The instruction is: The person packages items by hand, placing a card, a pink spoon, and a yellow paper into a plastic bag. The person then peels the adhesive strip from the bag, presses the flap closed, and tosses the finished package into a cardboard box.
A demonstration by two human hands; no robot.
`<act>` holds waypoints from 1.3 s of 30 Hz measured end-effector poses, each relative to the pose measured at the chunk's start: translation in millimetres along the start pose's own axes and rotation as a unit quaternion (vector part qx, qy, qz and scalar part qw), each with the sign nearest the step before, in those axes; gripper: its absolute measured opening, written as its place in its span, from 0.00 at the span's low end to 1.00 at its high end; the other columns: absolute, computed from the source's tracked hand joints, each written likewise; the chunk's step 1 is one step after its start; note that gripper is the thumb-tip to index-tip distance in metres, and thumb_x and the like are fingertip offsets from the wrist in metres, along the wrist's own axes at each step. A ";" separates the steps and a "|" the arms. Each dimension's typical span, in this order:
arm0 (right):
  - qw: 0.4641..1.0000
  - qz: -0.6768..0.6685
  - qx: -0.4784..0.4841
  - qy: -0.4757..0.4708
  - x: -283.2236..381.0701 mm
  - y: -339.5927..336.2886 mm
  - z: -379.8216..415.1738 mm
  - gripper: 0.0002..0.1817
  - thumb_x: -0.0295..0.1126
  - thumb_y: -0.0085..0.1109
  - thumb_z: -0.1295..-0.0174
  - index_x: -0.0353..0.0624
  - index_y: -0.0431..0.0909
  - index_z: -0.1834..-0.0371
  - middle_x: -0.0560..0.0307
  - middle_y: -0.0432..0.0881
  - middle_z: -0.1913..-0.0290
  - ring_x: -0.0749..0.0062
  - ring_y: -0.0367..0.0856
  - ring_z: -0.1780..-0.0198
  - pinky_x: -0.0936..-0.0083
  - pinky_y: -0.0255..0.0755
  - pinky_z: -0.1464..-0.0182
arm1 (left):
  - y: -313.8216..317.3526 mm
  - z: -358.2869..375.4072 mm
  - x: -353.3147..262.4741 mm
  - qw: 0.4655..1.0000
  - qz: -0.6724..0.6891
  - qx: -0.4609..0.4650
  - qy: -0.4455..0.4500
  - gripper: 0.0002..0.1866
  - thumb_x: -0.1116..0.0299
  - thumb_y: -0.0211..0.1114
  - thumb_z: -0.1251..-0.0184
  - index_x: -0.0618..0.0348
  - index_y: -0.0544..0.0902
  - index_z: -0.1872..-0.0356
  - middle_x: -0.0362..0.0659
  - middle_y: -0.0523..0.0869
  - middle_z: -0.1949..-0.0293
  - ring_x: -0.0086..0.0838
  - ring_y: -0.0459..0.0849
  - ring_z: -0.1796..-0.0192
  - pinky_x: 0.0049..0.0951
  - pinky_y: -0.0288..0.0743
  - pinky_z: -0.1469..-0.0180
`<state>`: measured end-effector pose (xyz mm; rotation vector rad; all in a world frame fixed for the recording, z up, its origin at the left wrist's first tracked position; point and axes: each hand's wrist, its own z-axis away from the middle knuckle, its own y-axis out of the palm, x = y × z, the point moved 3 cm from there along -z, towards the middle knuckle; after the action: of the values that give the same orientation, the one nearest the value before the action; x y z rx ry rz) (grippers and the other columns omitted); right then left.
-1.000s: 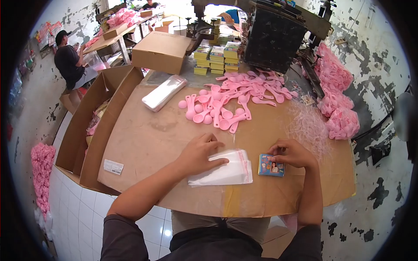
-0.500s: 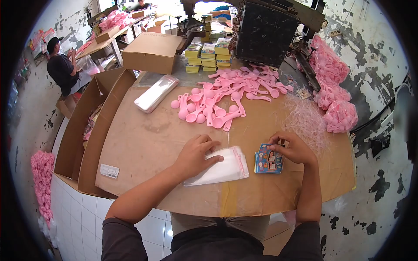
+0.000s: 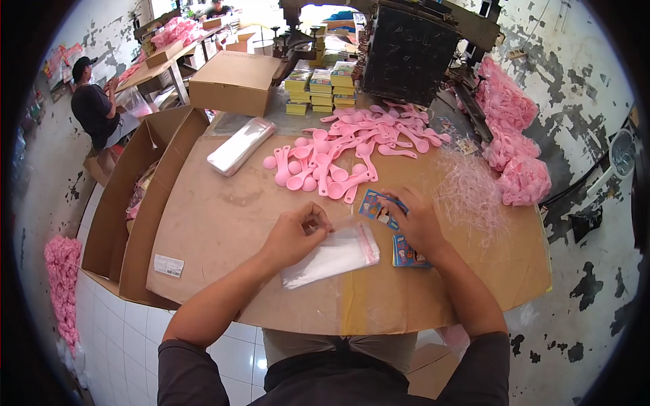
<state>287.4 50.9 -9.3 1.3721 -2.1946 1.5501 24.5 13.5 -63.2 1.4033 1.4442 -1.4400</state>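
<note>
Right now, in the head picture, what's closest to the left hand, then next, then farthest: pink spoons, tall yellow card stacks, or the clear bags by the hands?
1. Clear bags: right at the left hand.
2. Pink spoons: beyond it, mid-table.
3. Tall yellow card stacks: farthest, behind the spoons.
</note>
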 end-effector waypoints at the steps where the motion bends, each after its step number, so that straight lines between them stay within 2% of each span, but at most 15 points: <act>1: 1.000 0.012 0.000 -0.002 -4.2 3.1 -1.6 0.12 0.32 0.67 0.30 0.41 0.87 0.48 0.47 0.87 0.54 0.55 0.88 0.54 0.64 0.80 0.50 | 0.9 0.4 -0.8 1.000 0.002 0.005 -0.016 0.08 0.74 0.69 0.32 0.63 0.83 0.54 0.45 0.93 0.61 0.21 0.90 0.61 0.25 0.81 0.60; 4: 0.988 0.153 0.016 -0.031 -23.2 9.3 -3.8 0.08 0.33 0.65 0.29 0.40 0.86 0.55 0.47 0.86 0.56 0.53 0.87 0.55 0.60 0.79 0.53 | 3.8 3.0 -9.8 0.999 -0.027 0.039 -0.025 0.07 0.77 0.67 0.29 0.63 0.81 0.53 0.45 0.93 0.58 0.27 0.92 0.55 0.29 0.82 0.53; 7: 0.905 0.377 -0.101 -0.168 -83.9 -20.0 -10.7 0.08 0.33 0.58 0.27 0.44 0.83 0.53 0.50 0.84 0.59 0.53 0.86 0.63 0.59 0.80 0.62 | 3.1 6.9 -25.7 0.993 -0.104 0.051 0.029 0.08 0.77 0.67 0.29 0.63 0.81 0.53 0.46 0.93 0.57 0.35 0.93 0.52 0.35 0.84 0.48; 9: 0.882 0.439 -0.170 -0.016 -116.5 -53.4 -12.8 0.05 0.29 0.60 0.31 0.44 0.82 0.55 0.52 0.84 0.61 0.56 0.86 0.66 0.60 0.78 0.66 | 2.5 9.6 -33.9 0.984 -0.155 0.045 0.071 0.07 0.75 0.68 0.30 0.61 0.81 0.55 0.46 0.92 0.57 0.41 0.92 0.52 0.39 0.84 0.47; 12: 0.907 0.361 -0.210 0.057 -105.9 -95.7 -9.6 0.05 0.29 0.64 0.32 0.42 0.81 0.56 0.53 0.86 0.61 0.60 0.85 0.68 0.62 0.78 0.66 | 4.5 11.0 -39.3 0.972 -0.185 0.025 0.142 0.05 0.73 0.68 0.31 0.58 0.81 0.59 0.46 0.92 0.56 0.46 0.91 0.51 0.42 0.83 0.44; 14: 0.944 0.242 -0.203 0.100 -73.9 -99.4 -8.9 0.06 0.29 0.65 0.32 0.41 0.81 0.56 0.52 0.86 0.62 0.61 0.85 0.68 0.64 0.77 0.66 | 6.7 11.9 -39.6 0.964 -0.162 -0.006 0.211 0.06 0.75 0.70 0.34 0.58 0.81 0.60 0.47 0.91 0.55 0.46 0.91 0.50 0.42 0.82 0.41; 17: 0.979 0.054 -0.151 0.124 -67.6 -87.3 -7.9 0.08 0.31 0.67 0.31 0.38 0.82 0.55 0.53 0.87 0.63 0.65 0.85 0.68 0.67 0.77 0.65 | 4.3 8.8 -40.7 0.965 -0.114 -0.005 0.237 0.08 0.77 0.71 0.37 0.59 0.82 0.59 0.47 0.91 0.54 0.42 0.91 0.48 0.41 0.83 0.41; 18: 0.984 -0.010 -0.125 0.124 -69.1 -82.3 -7.3 0.09 0.32 0.67 0.30 0.37 0.82 0.55 0.53 0.88 0.63 0.67 0.85 0.68 0.68 0.77 0.65 | 4.0 8.2 -36.3 0.979 -0.062 0.015 0.192 0.08 0.79 0.71 0.37 0.60 0.82 0.60 0.48 0.91 0.53 0.39 0.91 0.47 0.40 0.82 0.39; 21: 0.981 0.157 -0.111 0.037 -59.6 -73.2 -6.0 0.10 0.32 0.67 0.30 0.36 0.83 0.53 0.56 0.87 0.66 0.74 0.85 0.68 0.72 0.76 0.65 | 4.2 8.5 -26.7 0.992 0.093 0.062 0.060 0.06 0.81 0.71 0.35 0.64 0.82 0.60 0.50 0.90 0.51 0.33 0.90 0.46 0.36 0.82 0.36; 23: 0.993 0.030 -0.083 0.076 -53.1 -63.7 -8.2 0.10 0.32 0.68 0.29 0.36 0.84 0.52 0.58 0.87 0.67 0.77 0.83 0.68 0.74 0.76 0.65 | 5.9 10.3 -27.3 0.978 0.195 0.069 -0.021 0.05 0.79 0.70 0.30 0.67 0.83 0.57 0.51 0.90 0.50 0.31 0.90 0.46 0.34 0.83 0.37; 27: 0.981 -0.146 0.015 0.125 -2.0 -46.5 -16.0 0.11 0.31 0.68 0.29 0.37 0.85 0.48 0.60 0.87 0.66 0.81 0.82 0.67 0.78 0.75 0.64 | 6.8 5.6 -23.2 0.972 0.220 0.061 -0.054 0.13 0.71 0.69 0.23 0.72 0.83 0.47 0.51 0.92 0.52 0.30 0.92 0.49 0.29 0.85 0.44; 30: 0.985 -0.144 0.074 0.066 29.3 -30.7 -15.3 0.11 0.28 0.68 0.29 0.37 0.85 0.47 0.60 0.88 0.66 0.83 0.83 0.65 0.79 0.77 0.62 | 3.1 4.1 -22.5 0.972 0.212 0.064 -0.082 0.15 0.69 0.69 0.22 0.71 0.84 0.45 0.50 0.93 0.54 0.29 0.93 0.50 0.27 0.86 0.46; 33: 0.970 -0.227 0.051 0.067 39.7 -20.4 -14.3 0.11 0.26 0.68 0.30 0.37 0.85 0.47 0.60 0.89 0.63 0.85 0.83 0.62 0.80 0.78 0.60 | 2.0 5.2 -22.2 0.974 0.195 0.063 -0.095 0.14 0.67 0.69 0.22 0.70 0.86 0.48 0.49 0.93 0.57 0.28 0.93 0.51 0.27 0.87 0.48; 36: 0.980 -0.184 0.066 0.026 43.8 -19.0 -13.9 0.10 0.24 0.68 0.30 0.37 0.86 0.47 0.58 0.90 0.58 0.83 0.84 0.60 0.78 0.78 0.60 | 2.3 7.0 -22.8 0.974 0.194 0.068 -0.094 0.14 0.66 0.69 0.22 0.70 0.87 0.49 0.49 0.94 0.57 0.27 0.93 0.51 0.27 0.87 0.48; 39: 0.983 -0.162 0.048 -0.066 48.9 -14.0 -13.8 0.10 0.24 0.68 0.31 0.38 0.87 0.48 0.55 0.88 0.55 0.77 0.84 0.60 0.75 0.78 0.60 | 2.4 6.8 -23.9 0.978 0.177 0.069 -0.088 0.14 0.67 0.70 0.23 0.70 0.87 0.48 0.49 0.94 0.56 0.26 0.93 0.52 0.26 0.86 0.47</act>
<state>264.0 32.0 34.0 1.8015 -1.8609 1.4971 30.3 1.0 -42.4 1.4867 0.9424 -1.4105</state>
